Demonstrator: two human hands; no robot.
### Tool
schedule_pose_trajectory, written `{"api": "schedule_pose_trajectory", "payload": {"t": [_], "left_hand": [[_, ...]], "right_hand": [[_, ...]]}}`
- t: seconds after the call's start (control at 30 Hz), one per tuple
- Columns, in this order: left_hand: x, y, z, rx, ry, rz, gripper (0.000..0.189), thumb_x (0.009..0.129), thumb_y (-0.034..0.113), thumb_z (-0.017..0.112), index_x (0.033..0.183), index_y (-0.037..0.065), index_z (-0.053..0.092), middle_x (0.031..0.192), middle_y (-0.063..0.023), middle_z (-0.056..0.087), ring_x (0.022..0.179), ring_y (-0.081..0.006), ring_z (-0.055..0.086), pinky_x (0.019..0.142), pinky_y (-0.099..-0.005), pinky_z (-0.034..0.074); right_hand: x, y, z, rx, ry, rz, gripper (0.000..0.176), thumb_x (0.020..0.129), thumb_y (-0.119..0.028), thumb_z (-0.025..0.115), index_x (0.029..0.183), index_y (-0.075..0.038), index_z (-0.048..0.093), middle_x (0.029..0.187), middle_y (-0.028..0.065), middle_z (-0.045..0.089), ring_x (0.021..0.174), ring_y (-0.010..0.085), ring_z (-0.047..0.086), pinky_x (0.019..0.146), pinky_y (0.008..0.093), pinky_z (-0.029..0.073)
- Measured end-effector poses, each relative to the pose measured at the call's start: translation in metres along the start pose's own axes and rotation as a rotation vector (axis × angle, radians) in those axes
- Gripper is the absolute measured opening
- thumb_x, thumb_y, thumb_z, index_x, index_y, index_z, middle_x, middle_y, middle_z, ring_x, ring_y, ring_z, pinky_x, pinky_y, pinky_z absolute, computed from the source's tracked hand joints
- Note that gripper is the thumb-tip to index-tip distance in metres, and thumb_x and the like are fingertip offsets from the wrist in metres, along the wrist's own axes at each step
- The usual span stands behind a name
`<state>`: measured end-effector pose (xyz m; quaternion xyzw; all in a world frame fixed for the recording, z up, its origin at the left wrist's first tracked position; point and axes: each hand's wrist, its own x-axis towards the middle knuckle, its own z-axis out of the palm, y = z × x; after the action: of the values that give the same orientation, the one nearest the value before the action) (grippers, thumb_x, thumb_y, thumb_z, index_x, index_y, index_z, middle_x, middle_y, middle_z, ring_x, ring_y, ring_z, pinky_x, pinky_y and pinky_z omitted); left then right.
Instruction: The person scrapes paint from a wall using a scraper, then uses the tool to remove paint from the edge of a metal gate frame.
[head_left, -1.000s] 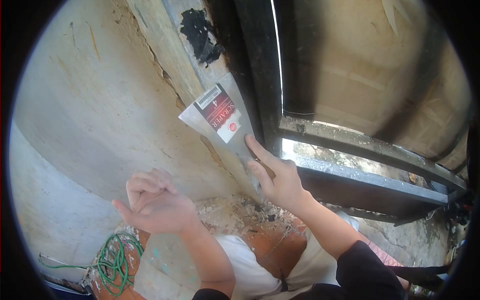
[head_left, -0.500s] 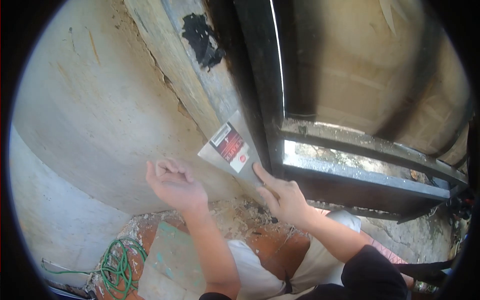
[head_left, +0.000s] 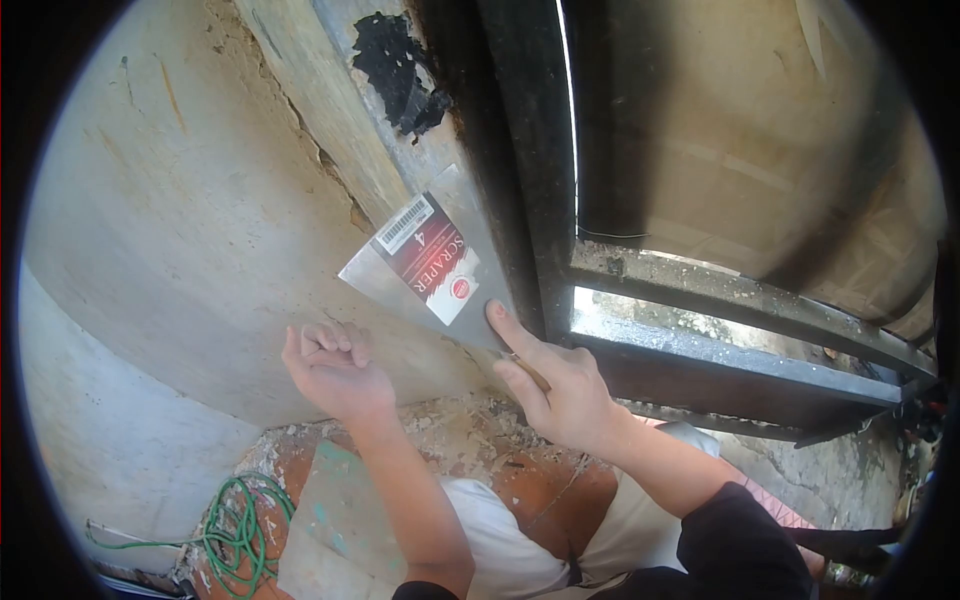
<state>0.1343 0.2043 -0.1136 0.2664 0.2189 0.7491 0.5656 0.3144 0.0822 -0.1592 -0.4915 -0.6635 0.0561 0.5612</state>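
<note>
A wide scraper [head_left: 437,265] with a bare metal blade and a red and white "SCRAPER" label is in my right hand [head_left: 565,390]. My forefinger lies stretched along the base of the blade, and the rest of my fingers close round the handle, which is mostly hidden. The blade overlaps the lower part of a worn door frame [head_left: 365,130]. Higher on that frame is a ragged black patch [head_left: 398,75]. My left hand [head_left: 340,370] is in front of the stained wall [head_left: 190,230], empty, its fingers loosely curled and apart.
A coiled green hose [head_left: 235,535] lies at the lower left beside a paint-marked board [head_left: 335,530]. Flaked debris [head_left: 450,435] covers the reddish floor near the wall. A dark door [head_left: 640,130] with metal bars stands at the right, close to my right forearm.
The scraper and my right hand have moved up and left, nearer the camera, with the blade more face-on. My left hand has shifted slightly left. The grip is unchanged.
</note>
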Motion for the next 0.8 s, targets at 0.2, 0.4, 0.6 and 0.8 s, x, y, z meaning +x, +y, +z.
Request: {"api": "schedule_pose_trajectory", "payload": {"t": [0.2,0.4,0.6,0.8], "left_hand": [[-0.001,-0.004,0.004,0.119,0.061,0.063,0.041,0.097,0.038,0.045,0.066,0.012,0.041,0.06,-0.0019,0.038,0.053,-0.0143,0.037,0.046,-0.0286,0.026],[-0.025,-0.022,0.027,0.365,-0.193,0.17,0.049,0.099,0.043,0.04,0.104,-0.001,0.06,0.073,-0.0038,0.051,0.058,-0.0133,0.048,0.048,-0.0249,0.031],[-0.021,-0.021,0.012,0.529,-0.359,0.301,0.061,0.101,0.048,0.035,0.127,-0.005,0.053,0.081,-0.008,0.056,0.055,-0.0142,0.054,0.05,-0.0237,0.033],[-0.022,-0.016,0.009,0.673,-0.519,0.343,0.066,0.101,0.051,0.036,0.13,-0.007,0.05,0.089,-0.0117,0.061,0.061,-0.015,0.057,0.052,-0.0235,0.038]], "right_hand": [[-0.021,0.01,0.001,-0.054,-0.031,0.023,0.056,0.091,-0.011,0.064,0.143,-0.008,0.047,0.075,0.0179,0.065,0.056,0.0303,0.063,0.054,0.0361,0.052],[0.005,-0.008,-0.01,0.025,-0.028,0.114,0.057,0.091,-0.011,0.064,0.144,-0.008,0.046,0.074,0.0193,0.064,0.056,0.0309,0.063,0.054,0.0372,0.051],[-0.002,-0.007,-0.016,-0.055,-0.123,0.18,0.062,0.092,-0.015,0.063,0.149,-0.013,0.039,0.07,0.0192,0.065,0.059,0.0334,0.066,0.057,0.0381,0.053],[-0.012,0.01,-0.014,-0.041,-0.086,0.116,0.063,0.089,-0.009,0.063,0.148,-0.013,0.041,0.07,0.0158,0.065,0.059,0.0328,0.065,0.057,0.0398,0.053]]}}
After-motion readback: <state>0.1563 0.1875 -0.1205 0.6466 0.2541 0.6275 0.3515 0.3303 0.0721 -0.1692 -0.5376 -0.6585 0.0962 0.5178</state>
